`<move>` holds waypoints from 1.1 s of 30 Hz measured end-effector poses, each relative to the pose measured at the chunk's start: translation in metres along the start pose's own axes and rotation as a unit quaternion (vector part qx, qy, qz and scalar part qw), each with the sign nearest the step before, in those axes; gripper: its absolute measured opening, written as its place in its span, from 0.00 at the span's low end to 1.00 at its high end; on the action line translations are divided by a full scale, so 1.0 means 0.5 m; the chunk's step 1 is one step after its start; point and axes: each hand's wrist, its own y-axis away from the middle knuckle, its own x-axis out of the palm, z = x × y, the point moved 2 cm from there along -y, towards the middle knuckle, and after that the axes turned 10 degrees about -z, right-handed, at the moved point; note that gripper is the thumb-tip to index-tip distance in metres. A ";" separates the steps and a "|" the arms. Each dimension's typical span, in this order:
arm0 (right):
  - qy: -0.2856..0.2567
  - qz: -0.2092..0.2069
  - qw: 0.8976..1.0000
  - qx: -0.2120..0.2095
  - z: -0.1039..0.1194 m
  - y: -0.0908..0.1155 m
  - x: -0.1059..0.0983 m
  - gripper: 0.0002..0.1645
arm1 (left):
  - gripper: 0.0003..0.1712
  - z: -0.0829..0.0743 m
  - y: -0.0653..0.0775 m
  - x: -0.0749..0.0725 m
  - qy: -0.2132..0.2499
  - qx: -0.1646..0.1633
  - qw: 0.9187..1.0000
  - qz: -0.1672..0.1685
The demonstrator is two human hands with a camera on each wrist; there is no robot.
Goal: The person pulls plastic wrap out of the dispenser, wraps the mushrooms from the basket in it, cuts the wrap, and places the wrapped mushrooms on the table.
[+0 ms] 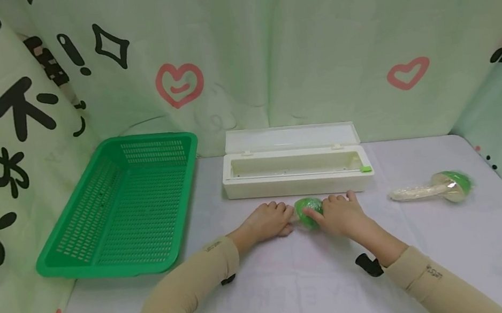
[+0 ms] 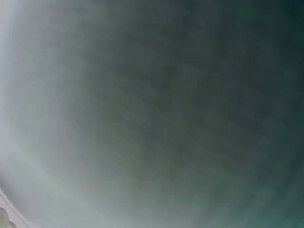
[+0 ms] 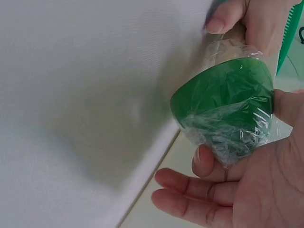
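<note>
A mushroom-shaped thing with a green cap point(image 1: 308, 207), wrapped in clear plastic film, lies between both hands over the table. My left hand point(image 1: 268, 222) curls round its pale stem, most of which the fingers hide. In the right wrist view the wrapped green cap point(image 3: 228, 99) shows large, with film bunched at its end. My right hand point(image 1: 341, 214) holds that cap between thumb and index finger, while its other fingers extend past the cap. A blurred grey-green surface fills most of the left wrist view.
Just behind the hands stands a long white box point(image 1: 297, 187), its lid raised and a small green tab point(image 1: 366, 169) at its right end. A green slotted basket point(image 1: 172, 233) stands at left. To the right lies another film-wrapped, green-capped mushroom-shaped thing point(image 1: 442, 186). Curtains point(image 1: 322, 48) border the table.
</note>
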 end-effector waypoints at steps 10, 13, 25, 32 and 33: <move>-0.021 -0.085 0.996 -0.013 0.006 0.010 -0.023 0.45 | 0.18 0.005 -0.008 -0.028 -0.017 -0.063 0.998 0.002; -0.014 -0.107 0.994 -0.018 0.015 0.018 -0.032 0.43 | 0.15 0.006 -0.009 -0.037 -0.014 -0.072 0.997 -0.019; -0.182 -0.226 0.953 -0.081 -0.030 0.013 -0.073 0.28 | 0.17 0.043 -0.011 -0.071 -0.046 -0.065 0.990 -0.117; -0.285 -0.261 0.905 -0.179 -0.001 0.007 -0.040 0.25 | 0.15 0.035 -0.025 -0.078 -0.071 -0.051 0.982 -0.170; -0.278 -0.274 0.902 -0.187 0.004 0.008 -0.036 0.25 | 0.15 0.033 -0.026 -0.078 -0.072 -0.051 0.982 -0.166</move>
